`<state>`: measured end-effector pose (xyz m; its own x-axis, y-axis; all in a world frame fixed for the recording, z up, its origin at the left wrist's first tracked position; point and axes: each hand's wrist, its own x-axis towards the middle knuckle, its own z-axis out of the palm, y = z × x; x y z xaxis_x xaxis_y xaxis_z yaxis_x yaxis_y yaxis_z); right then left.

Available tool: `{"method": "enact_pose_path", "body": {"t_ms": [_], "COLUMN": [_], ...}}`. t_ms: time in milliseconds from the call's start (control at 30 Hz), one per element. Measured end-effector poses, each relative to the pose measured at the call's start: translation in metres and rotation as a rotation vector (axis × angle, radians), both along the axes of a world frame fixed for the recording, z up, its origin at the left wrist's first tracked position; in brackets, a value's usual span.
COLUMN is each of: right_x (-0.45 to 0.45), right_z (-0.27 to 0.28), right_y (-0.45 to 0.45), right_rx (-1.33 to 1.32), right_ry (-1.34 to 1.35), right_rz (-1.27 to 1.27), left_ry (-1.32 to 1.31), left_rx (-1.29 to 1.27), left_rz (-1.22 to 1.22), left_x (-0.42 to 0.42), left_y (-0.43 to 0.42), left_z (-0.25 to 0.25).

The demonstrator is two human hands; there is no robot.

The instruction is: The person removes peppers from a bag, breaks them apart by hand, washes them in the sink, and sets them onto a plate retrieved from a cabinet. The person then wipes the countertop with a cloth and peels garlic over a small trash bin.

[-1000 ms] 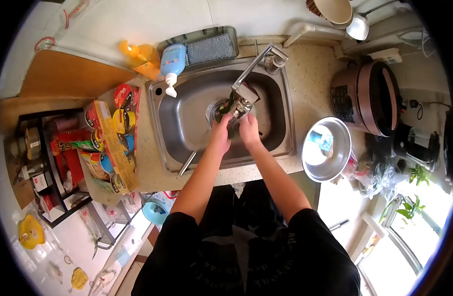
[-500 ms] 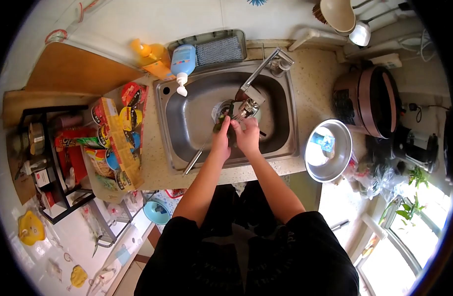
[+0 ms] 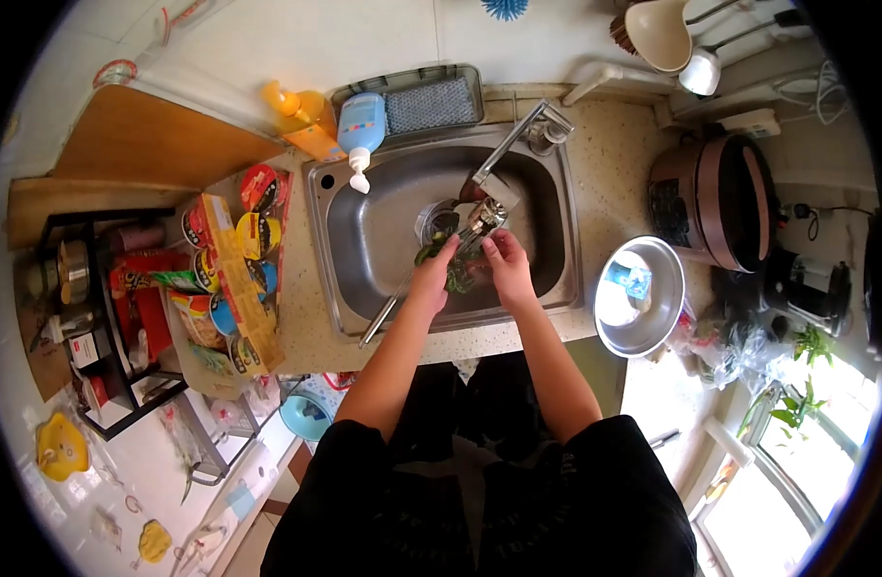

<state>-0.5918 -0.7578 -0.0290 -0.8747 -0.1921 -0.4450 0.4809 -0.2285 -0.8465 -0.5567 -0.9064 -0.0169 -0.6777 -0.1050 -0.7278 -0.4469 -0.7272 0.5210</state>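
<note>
The speckled desk (image 3: 609, 154) runs right round the sink (image 3: 372, 236), a steel basin with the greens and both hands down in it. To its right stands a big rice cooker (image 3: 673, 202). On the left, a black rack (image 3: 138, 412) is stuffed with red and green packets, and beside it an open carton (image 3: 237, 288) holds noodle cups in red, yellow and blue. The metal bowl (image 3: 679, 296) sits at the right-hand edge, a blue and white patch showing inside. Behind the basin, a long grey tray (image 3: 480, 88) carries a folded grey cloth (image 3: 431, 106); below, near the floor, a light-blue bucket (image 3: 288, 415) has something dark in it. A blue soap bottle (image 3: 362, 123) and an orange one stand at the back left corner, by the tray.

Under the tap (image 3: 505, 154), the left hand (image 3: 435, 274) has its fingers closed round the greens (image 3: 458, 280), which hang between the two hands over the basin, near the drain. The right hand (image 3: 510, 271) has thumb and forefinger drawn close together beside them; from here I can't tell whether they pinch a leaf.
</note>
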Motion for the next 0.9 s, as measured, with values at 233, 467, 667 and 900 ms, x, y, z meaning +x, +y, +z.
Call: {"method": "enact_pose_path", "body": {"t_ms": [233, 467, 667, 900], "right_x": [0.001, 0.001, 0.005, 0.007], "right_z": [-0.002, 0.001, 0.001, -0.005], "right_y": [0.02, 0.038, 0.046, 0.049], "right_rx": [0.003, -0.056, -0.179, -0.185], "right_ry": [0.01, -0.115, -0.157, -0.186], "right_rz": [-0.159, -0.108, -0.165, -0.138], "left_ry": [0.283, 0.518, 0.342, 0.133], "left_rx": [-0.904, -1.201, -1.27, -1.066], "left_rz": [-0.405, -0.566, -0.566, -0.502], "left_x": [-0.018, -0.03, -0.035, -0.046], "left_y": [-0.003, -0.001, 0.011, 0.013], "left_z": [-0.001, 0.012, 0.021, 0.0]}}
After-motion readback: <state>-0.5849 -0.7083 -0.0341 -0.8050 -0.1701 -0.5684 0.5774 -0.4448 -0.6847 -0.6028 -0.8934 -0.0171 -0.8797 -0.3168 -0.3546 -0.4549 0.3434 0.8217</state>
